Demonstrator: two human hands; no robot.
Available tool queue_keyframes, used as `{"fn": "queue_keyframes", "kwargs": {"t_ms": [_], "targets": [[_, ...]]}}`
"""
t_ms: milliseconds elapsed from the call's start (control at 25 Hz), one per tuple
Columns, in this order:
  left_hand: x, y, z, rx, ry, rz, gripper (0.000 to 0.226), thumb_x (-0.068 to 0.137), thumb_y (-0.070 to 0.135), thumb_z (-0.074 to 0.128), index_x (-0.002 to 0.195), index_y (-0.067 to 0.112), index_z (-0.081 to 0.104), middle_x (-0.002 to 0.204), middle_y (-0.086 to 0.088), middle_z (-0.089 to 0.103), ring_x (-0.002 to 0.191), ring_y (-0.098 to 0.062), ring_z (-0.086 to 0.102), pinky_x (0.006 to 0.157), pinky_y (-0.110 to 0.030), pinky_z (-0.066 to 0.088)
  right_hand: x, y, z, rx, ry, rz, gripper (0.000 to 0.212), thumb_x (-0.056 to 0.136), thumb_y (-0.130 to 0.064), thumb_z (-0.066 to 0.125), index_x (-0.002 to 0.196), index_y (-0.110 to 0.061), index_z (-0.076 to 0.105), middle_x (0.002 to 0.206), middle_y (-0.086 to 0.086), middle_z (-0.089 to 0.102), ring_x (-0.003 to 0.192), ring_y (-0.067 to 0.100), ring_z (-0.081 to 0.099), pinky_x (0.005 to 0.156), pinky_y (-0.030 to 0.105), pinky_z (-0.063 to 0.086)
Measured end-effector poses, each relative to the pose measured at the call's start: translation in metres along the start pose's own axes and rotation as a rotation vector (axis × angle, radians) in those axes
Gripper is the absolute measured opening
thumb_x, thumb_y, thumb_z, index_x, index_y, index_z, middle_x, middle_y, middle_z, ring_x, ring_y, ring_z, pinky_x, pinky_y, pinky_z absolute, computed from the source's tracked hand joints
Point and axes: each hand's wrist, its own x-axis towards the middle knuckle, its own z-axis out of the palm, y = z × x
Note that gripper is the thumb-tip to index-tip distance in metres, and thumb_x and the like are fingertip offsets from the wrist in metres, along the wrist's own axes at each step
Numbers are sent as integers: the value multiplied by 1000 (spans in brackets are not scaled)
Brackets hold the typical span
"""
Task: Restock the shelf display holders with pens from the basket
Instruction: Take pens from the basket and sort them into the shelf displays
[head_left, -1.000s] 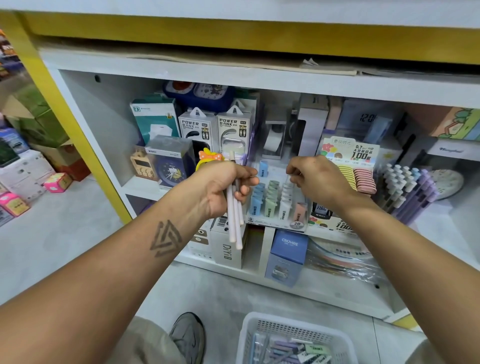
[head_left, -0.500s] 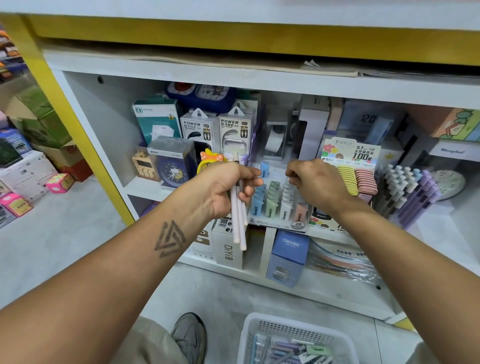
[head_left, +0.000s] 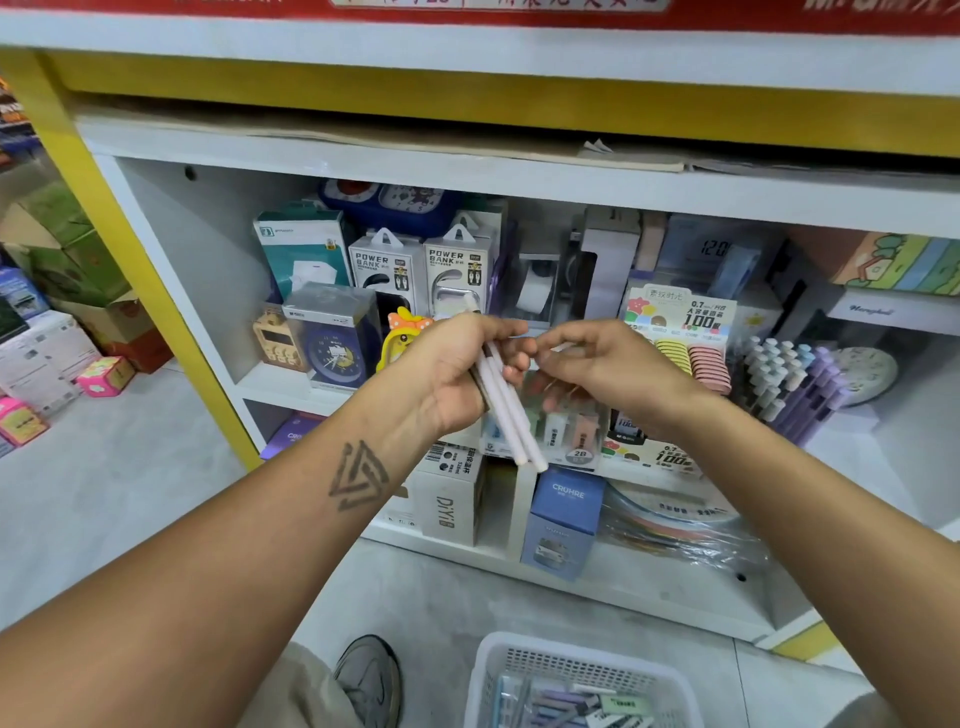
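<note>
My left hand grips a small bundle of pale white pens in front of the shelf, their ends pointing down and to the right. My right hand is right beside the left fingertips, fingers curled, and seems to pinch a pale pen there. Just behind both hands stands the clear display holder with pastel-capped pens, partly hidden by my hands. A white plastic basket sits on the floor below, holding several loose pens.
A tiered rack of white and purple pens stands right of my hands. Power bank boxes and a blue clock fill the shelf's left side. A blue box sits on the lower shelf. My shoe is beside the basket.
My right hand moved left from the display holder to the left hand's fingertips. The left hand tilted its pen bundle slightly. The view shifted upward.
</note>
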Motion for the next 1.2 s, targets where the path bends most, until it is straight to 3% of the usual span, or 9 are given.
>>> {"fn": "queue_keyframes", "kwargs": {"t_ms": [80,240,480,720,840,920,1000,1080,1200], "targets": [[2,-2,11,-101,-25,62,14,96,2,46,98,2,60,67,-11,65,56,-18,59,47,-20,46,-16,-3,-4,329,-171,101,31,99,-21,60,118,3,63,101,24,74,80,31,72,62,35,55],[6,-11,34,-149,-89,163,13,98,10,49,100,8,62,82,-10,75,75,-22,72,61,-26,55,-44,1,-21,576,-361,105,31,93,-16,62,116,3,68,111,32,69,91,36,73,81,39,60],[9,-29,72,-115,-229,121,11,97,13,49,98,12,60,97,-12,76,89,-25,71,75,-45,61,-71,9,-55,569,-132,115,15,80,-9,70,92,-5,78,83,14,76,69,18,72,63,27,61],[14,-52,103,-185,-283,101,9,96,13,53,97,8,61,85,-13,75,77,-28,72,70,-46,60,-91,23,-78,486,-93,129,27,81,4,70,108,3,72,99,23,71,77,24,68,69,27,61],[20,-45,106,-147,-258,125,9,95,14,52,94,12,60,87,-10,75,82,-26,73,82,-40,57,-96,28,-95,386,1,183,20,86,8,66,102,-3,72,85,16,75,67,19,71,58,24,59],[26,-39,102,-252,-184,119,12,96,11,51,89,11,61,74,-8,69,71,-25,71,76,-36,57,-100,33,-109,310,102,214,20,87,10,64,101,-2,70,77,15,74,62,20,70,54,24,57],[31,-38,101,-317,-123,80,12,96,8,51,87,9,58,57,-1,49,46,-15,50,52,-24,49,-104,37,-120,297,172,205,21,88,10,63,107,1,68,81,18,74,64,23,72,58,25,60],[33,-43,106,-189,-120,16,9,96,7,51,89,10,56,53,3,35,38,-8,28,36,-18,29,-107,39,-126,329,215,158,20,89,11,64,108,6,67,88,24,73,66,23,73,61,24,60],[32,-52,116,139,-195,-86,12,96,19,59,88,10,56,51,1,40,33,-6,23,31,-15,19,-109,39,-132,353,276,49,17,86,11,68,103,10,67,88,25,73,68,22,73,65,23,61]]}}
